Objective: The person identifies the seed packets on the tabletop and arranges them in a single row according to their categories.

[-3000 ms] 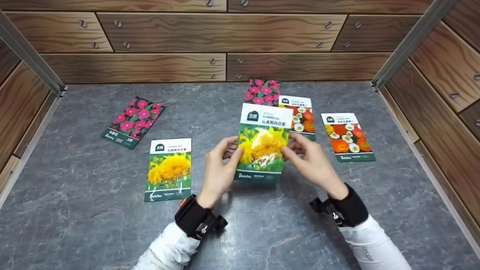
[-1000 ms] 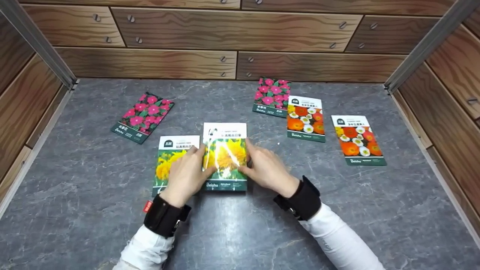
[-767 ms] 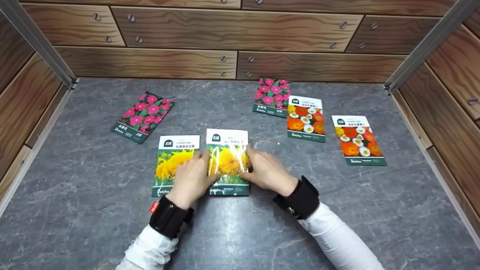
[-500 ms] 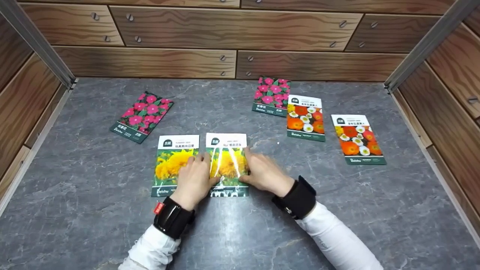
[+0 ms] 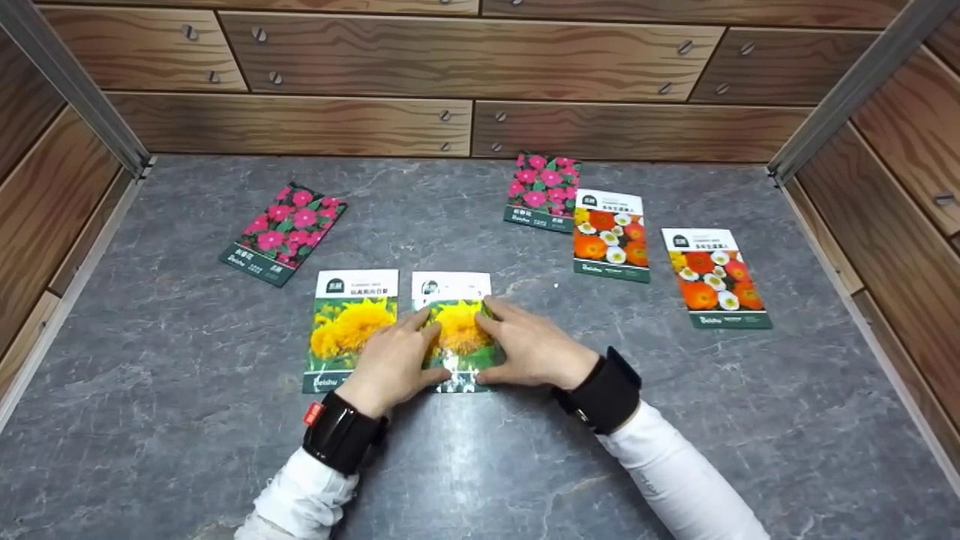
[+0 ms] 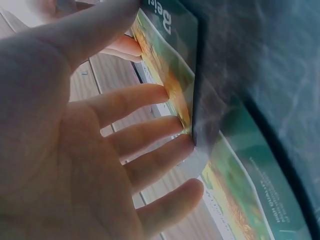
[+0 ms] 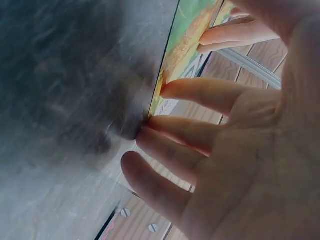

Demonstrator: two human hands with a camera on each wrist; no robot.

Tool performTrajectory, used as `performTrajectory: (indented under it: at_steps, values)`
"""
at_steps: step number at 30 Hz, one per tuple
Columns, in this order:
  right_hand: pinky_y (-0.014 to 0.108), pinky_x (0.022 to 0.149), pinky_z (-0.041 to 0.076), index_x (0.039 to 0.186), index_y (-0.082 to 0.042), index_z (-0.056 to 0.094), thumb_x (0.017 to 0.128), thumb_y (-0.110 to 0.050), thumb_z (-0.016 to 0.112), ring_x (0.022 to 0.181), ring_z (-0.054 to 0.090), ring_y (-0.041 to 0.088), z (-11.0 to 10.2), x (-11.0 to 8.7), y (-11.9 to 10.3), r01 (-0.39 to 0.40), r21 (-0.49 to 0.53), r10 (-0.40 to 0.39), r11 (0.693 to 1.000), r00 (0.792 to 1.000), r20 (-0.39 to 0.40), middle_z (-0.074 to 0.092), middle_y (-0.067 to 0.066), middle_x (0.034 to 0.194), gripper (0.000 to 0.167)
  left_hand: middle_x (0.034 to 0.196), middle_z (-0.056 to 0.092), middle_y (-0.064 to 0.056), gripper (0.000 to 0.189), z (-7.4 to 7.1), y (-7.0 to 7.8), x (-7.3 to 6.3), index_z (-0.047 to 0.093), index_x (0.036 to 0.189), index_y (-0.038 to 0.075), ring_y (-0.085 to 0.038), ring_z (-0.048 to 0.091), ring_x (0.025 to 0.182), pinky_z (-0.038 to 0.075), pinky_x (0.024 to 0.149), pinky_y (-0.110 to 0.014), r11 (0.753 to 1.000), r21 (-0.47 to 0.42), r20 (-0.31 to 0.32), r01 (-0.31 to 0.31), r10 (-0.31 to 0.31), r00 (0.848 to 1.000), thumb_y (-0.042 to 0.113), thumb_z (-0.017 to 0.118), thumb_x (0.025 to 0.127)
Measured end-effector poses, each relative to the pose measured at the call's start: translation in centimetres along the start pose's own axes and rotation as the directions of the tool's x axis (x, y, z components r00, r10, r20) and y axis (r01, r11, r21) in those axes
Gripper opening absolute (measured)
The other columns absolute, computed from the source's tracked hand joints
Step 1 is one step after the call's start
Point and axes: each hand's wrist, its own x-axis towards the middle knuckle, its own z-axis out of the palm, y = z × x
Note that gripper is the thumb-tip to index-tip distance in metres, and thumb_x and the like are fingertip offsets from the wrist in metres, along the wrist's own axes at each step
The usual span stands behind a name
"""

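A seed packet with yellow sunflowers point(image 5: 459, 322) lies flat on the grey tabletop, a narrow gap from a matching sunflower packet point(image 5: 349, 330) on its left. My left hand point(image 5: 394, 364) touches its left side with spread, nearly straight fingers, covering part of both packets. From the other side my right hand point(image 5: 536, 345) rests its fingertips on the right edge. In the left wrist view the extended fingers point(image 6: 132, 102) meet the packet's surface point(image 6: 175, 75). The right wrist view has relaxed fingers point(image 7: 200, 95) at the packet's edge point(image 7: 187, 40).
A pink-flower packet point(image 5: 289, 229) lies slanted at the back left. Another pink-flower packet point(image 5: 544, 184) is at the back, its corner against an orange-and-white poppy packet point(image 5: 611, 236). A second poppy packet point(image 5: 712, 281) lies farther right. Wood-patterned walls point(image 5: 472, 64) enclose the table.
The sunflower packet, held up in both hands earlier, has come down and left onto the table beside its match. It has slid slightly nearer, and my hands have loosened into spread fingers.
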Motion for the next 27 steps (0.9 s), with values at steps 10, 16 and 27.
performTrajectory:
  at_steps: [10,16,27]
  values:
    - [0.054,0.133,0.031,0.16,-0.003,0.042,0.088,-0.044,0.084,0.161,0.031,0.039,0.1,0.0,-0.2,0.044,0.006,-0.044,0.999,0.999,-0.02,0.024,0.022,0.174,0.093,0.165,0.044,-0.024,0.07,-0.1,0.2,-0.1,0.059,0.146,0.001,-0.045,0.047,0.15,0.042,0.121,-0.066,0.999,0.019,0.022,0.034,-0.034,0.999,0.037,0.082,0.091]
    - [0.053,0.133,0.031,0.159,-0.001,0.043,0.091,-0.04,0.081,0.16,0.034,0.039,0.4,0.2,-0.6,0.084,0.013,-0.084,0.996,0.996,-0.023,0.027,0.02,0.174,0.086,0.164,0.044,-0.024,0.069,-0.4,0.2,-0.2,0.06,0.145,0.001,-0.043,0.046,0.152,0.044,0.119,-0.066,0.998,0.032,0.026,0.058,-0.059,0.998,0.036,0.083,0.09]
    - [0.051,0.135,0.026,0.163,-0.003,0.035,0.098,-0.04,0.073,0.164,0.025,0.034,0.8,0.2,-1.0,0.08,0.019,-0.08,0.997,0.997,0.012,0.018,0.016,0.177,0.083,0.164,0.045,-0.023,0.068,-0.7,-0.1,-0.3,0.059,0.146,0.002,-0.043,0.047,0.151,0.046,0.117,-0.068,0.996,0.039,0.043,0.084,-0.086,0.995,0.035,0.082,0.091]
